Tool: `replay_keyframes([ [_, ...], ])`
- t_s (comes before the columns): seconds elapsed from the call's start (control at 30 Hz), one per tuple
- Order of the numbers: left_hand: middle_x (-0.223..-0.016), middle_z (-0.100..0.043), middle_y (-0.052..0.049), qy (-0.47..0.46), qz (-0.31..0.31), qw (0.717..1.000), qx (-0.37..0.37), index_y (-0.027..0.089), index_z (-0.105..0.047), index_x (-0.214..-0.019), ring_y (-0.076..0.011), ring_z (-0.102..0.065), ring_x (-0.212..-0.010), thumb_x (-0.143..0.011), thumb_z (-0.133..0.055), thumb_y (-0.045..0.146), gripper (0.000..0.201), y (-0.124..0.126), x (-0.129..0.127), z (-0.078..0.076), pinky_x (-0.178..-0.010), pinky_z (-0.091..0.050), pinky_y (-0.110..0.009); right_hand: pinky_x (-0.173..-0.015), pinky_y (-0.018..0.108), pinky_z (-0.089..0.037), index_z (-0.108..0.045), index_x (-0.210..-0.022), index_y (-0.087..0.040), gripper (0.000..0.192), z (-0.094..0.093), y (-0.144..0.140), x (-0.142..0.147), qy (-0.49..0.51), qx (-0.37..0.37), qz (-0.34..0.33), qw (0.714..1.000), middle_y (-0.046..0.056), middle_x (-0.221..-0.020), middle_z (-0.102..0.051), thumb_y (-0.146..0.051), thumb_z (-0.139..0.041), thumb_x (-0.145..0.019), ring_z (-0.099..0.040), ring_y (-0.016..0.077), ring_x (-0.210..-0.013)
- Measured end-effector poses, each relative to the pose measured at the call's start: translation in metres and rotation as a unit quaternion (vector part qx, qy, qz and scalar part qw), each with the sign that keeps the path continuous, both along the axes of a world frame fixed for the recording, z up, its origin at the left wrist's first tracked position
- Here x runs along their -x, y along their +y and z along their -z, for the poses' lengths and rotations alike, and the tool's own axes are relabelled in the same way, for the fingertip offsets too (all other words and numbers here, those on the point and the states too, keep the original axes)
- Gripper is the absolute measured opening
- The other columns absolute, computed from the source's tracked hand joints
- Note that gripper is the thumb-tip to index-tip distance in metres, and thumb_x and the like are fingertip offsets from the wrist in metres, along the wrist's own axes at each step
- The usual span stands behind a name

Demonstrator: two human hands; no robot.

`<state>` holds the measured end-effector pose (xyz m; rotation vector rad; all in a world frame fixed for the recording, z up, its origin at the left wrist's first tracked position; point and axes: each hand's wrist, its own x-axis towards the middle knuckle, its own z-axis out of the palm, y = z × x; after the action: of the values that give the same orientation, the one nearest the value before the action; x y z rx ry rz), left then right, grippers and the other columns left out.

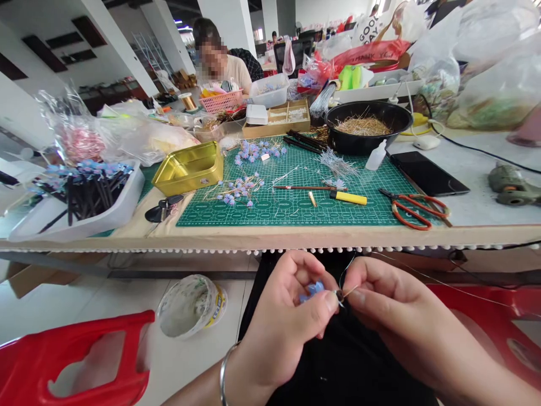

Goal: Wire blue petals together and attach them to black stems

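Observation:
Both hands work low over my lap, below the table edge. My left hand [291, 310] pinches a small blue bead flower [311, 289] between thumb and fingers. My right hand [382, 301] pinches a thin wire [443, 283] right beside the flower; the wire trails off to the right and loops up above the fingers. The fingertips of both hands almost touch at the flower's stem. A silver bangle sits on my left wrist.
A green cutting mat [291, 192] carries loose blue bead flowers [236, 189], a yellow lighter [349, 197] and red-handled scissors [416, 208]. A gold tin [190, 166], a white tray of flower sticks [80, 197], a black bowl [367, 127] and a phone [426, 173] stand around. A person sits across the table. Red stools flank me.

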<state>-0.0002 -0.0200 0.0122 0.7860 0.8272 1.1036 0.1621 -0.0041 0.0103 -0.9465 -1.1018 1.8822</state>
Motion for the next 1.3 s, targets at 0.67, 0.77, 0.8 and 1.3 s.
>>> replay_keyframes([
  [0.67,-0.087,-0.064,0.002,0.168,-0.169,0.951,-0.197,0.025,-0.052,-0.096,-0.007,-0.05,-0.062,-0.087,-0.061,0.01,0.02,-0.007,0.012,-0.004,-0.056,-0.041,-0.019,-0.044,0.018,-0.023,-0.077,-0.087,-0.02,0.028,0.0,-0.005,0.01,-0.046,0.073,0.005,0.996,-0.003,-0.06,-0.041,-0.047,-0.069,-0.084,-0.028,0.0077,-0.053],
  [0.77,-0.087,-0.064,0.002,0.163,-0.157,0.952,-0.204,0.025,-0.052,-0.096,-0.007,-0.05,-0.062,-0.087,-0.06,0.008,0.021,-0.011,0.011,-0.003,-0.057,-0.041,-0.02,-0.042,0.016,-0.016,-0.076,-0.085,-0.016,0.023,0.007,0.0,0.021,0.121,0.168,0.046,0.977,-0.006,-0.061,-0.03,-0.039,-0.075,-0.08,-0.016,0.0073,-0.054],
  [0.8,-0.087,-0.064,0.002,0.158,-0.147,0.957,-0.196,0.026,-0.052,-0.096,-0.0069,-0.05,-0.063,-0.087,-0.059,0.008,0.021,-0.011,0.011,-0.002,-0.057,-0.041,-0.019,-0.042,0.016,-0.016,-0.076,-0.083,-0.015,0.022,0.007,0.001,0.023,0.148,0.18,0.056,0.971,-0.006,-0.062,-0.029,-0.037,-0.076,-0.079,-0.015,0.0072,-0.055],
  [1.3,-0.088,-0.059,0.002,0.067,-0.072,0.991,-0.095,0.023,-0.051,-0.096,-0.0061,-0.048,-0.064,-0.089,-0.064,0.02,0.016,-0.007,0.016,0.004,-0.053,-0.04,-0.016,-0.05,0.023,-0.022,-0.066,-0.064,-0.017,0.03,-0.007,-0.004,0.016,0.035,0.055,-0.019,0.998,-0.004,-0.059,-0.051,-0.042,-0.082,-0.071,-0.032,0.0078,-0.055],
])
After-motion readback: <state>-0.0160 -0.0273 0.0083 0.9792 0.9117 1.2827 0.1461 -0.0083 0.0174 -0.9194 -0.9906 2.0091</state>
